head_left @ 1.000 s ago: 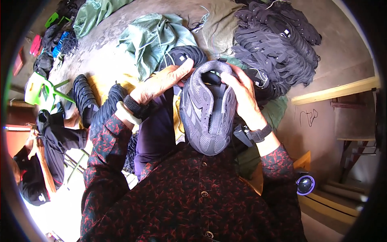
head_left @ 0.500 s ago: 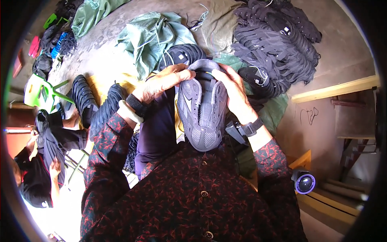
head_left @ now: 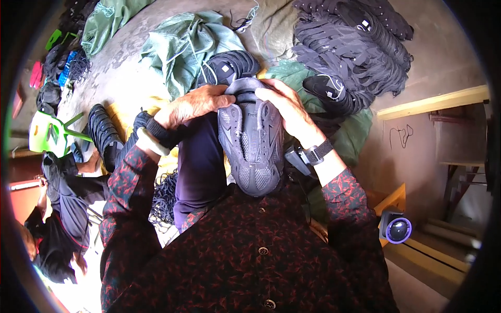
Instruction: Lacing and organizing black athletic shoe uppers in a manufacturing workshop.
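Observation:
A dark grey-purple shoe upper [head_left: 251,141] with laces lies toe toward me on my lap. My left hand [head_left: 193,104] grips its far end from the left, fingers on the collar. On the right side of that same end, my right hand [head_left: 286,107] is closed over the collar; a dark watch [head_left: 317,152] is on that wrist. I wear a dark red-patterned shirt and dark trousers.
A large heap of dark shoe uppers [head_left: 349,47] lies at the upper right. Green sacks [head_left: 182,44] lie on the floor ahead, with a small stack of uppers [head_left: 228,68] just beyond my hands. Another person [head_left: 62,198] sits at the left. A yellow wooden ledge [head_left: 433,101] is on the right.
The shoe upper has dropped lower onto my lap and both hands have shifted up to grip its far end.

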